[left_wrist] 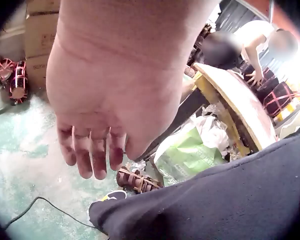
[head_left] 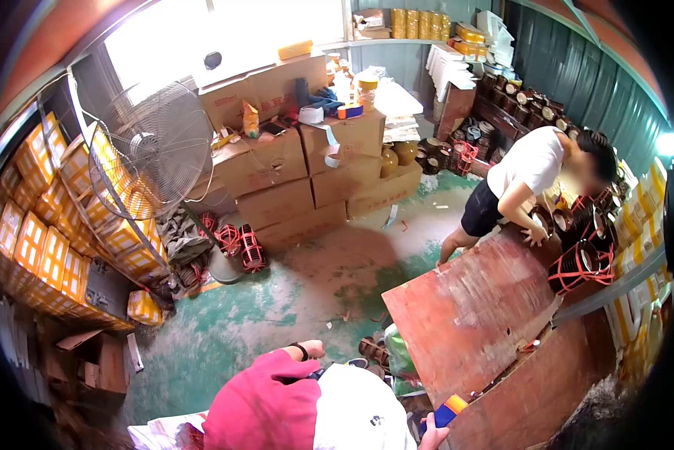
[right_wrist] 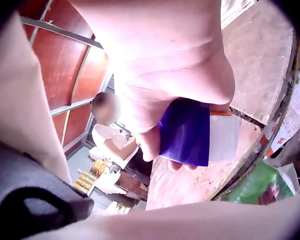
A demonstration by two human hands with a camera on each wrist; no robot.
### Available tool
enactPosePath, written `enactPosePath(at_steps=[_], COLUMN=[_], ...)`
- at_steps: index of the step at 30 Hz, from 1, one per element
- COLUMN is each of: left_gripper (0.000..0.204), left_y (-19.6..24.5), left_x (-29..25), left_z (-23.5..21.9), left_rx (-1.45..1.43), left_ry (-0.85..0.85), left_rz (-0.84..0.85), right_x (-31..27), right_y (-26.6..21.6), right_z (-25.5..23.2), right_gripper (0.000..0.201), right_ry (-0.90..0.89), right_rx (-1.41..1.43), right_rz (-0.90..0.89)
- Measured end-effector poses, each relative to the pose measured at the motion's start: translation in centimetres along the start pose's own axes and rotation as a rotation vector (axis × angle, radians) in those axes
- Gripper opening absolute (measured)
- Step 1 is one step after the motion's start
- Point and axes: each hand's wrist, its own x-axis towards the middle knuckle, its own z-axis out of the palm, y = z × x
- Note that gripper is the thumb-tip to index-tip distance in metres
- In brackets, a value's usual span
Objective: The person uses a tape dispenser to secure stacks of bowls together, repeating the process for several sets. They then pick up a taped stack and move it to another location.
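Note:
My right hand grips a blue and orange tape dispenser beside the near edge of a worn reddish wooden table. In the right wrist view the fingers wrap round its blue body, and a clear flat piece sticks out past it. Over the floor hangs my left hand, holding nothing, its fingers loosely bent downward in the left wrist view. Below it lies a bundle of brown ringed pieces, with a green and white plastic bag close by.
Another person bends over brown pots tied with red cord at the table's far end. A standing fan and stacked cartons are across the floor. Yellow-taped boxes line the left. A black cable crosses the floor.

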Motion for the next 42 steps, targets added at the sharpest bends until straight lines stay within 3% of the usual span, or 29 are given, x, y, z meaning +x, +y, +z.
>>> enactPosePath(at_steps=[2, 5, 9, 11, 17, 20, 22, 23, 24, 25, 26, 27, 29, 31, 37, 39, 42], left_gripper=[0.034, 0.03, 0.028, 0.028, 0.028, 0.029, 0.025, 0.025, 0.025, 0.023, 0.022, 0.021, 0.024, 0.025, 0.027, 0.026, 0.024], left_y=[-0.5, -1.1, -1.5, -1.2, 2.5, 2.5, 0.2, -1.5, 0.2, 0.6, 0.3, 0.7, 2.3, 4.0, 7.9, 8.3, 8.1], left_x=[-0.2, 0.2, 2.7, 3.8, 1.9, 3.4, 6.8, 9.5, 7.9, 7.0, 7.9, 8.0, 6.9, 4.7, 1.4, 2.0, 3.7], left_z=[-0.2, -0.3, 0.0, -0.5, -2.6, -2.5, -1.7, -1.7, -2.4, -3.0, -2.8, -2.7, -2.6, -2.5, -4.0, -4.1, -4.1], left_rx=[0.023, 0.143, 0.122, 0.033, 0.105, 0.079, 0.075, 0.251, 0.238, 0.105, 0.198, 0.19, 0.084, 0.106, 0.204, 0.185, 0.185], left_ry=[-0.028, 0.067, 0.091, 0.021, 0.101, 0.048, 0.038, -0.023, 0.067, 0.014, 0.02, 0.001, -0.052, -0.065, -0.053, -0.05, -0.061], left_rz=[-0.053, 0.072, 0.027, 0.031, 0.16, 0.125, 0.203, 0.4, 0.405, 0.401, 0.394, 0.295, 0.099, 0.068, 0.099, 0.129, 0.136], right_x=[0.1, 0.2, 0.1, -0.1, -0.7, -1.1, -1.5, -1.7, -2.8, -2.7, -3.7, -3.1, -2.6, -2.4, -4.0, -4.0, -4.1], right_y=[0.0, -0.1, -0.3, -0.4, -0.2, 0.0, -0.1, 0.0, -2.8, -3.2, -5.9, -4.3, -3.3, -3.3, -3.8, -3.4, -4.6], right_z=[0.1, 0.4, 0.8, 0.9, 1.0, 0.5, 0.6, 0.6, 1.8, 1.9, 2.0, 1.1, 0.5, -0.2, 0.0, -0.7, -0.3], right_gripper=[0.019, 0.018, 0.017, 0.017, 0.016, 0.016, 0.016, 0.016, 0.017, 0.017, 0.018, 0.02, 0.028, 0.031, 0.024, 0.024, 0.024], right_ry=[-0.01, -0.022, -0.024, -0.025, -0.004, -0.001, -0.008, -0.002, 0.074, 0.069, 0.071, 0.081, 0.046, 0.038, 0.162, 0.129, 0.148], right_rx=[-0.004, -0.016, -0.028, -0.031, -0.032, -0.028, -0.024, -0.015, -0.063, -0.017, -0.156, -0.225, -0.113, -0.123, -0.065, -0.109, -0.029], right_rz=[0.002, 0.002, 0.0, -0.002, -0.012, -0.037, -0.076, -0.105, -0.11, -0.049, 0.042, 0.072, -0.041, -0.081, -0.072, -0.007, -0.064])
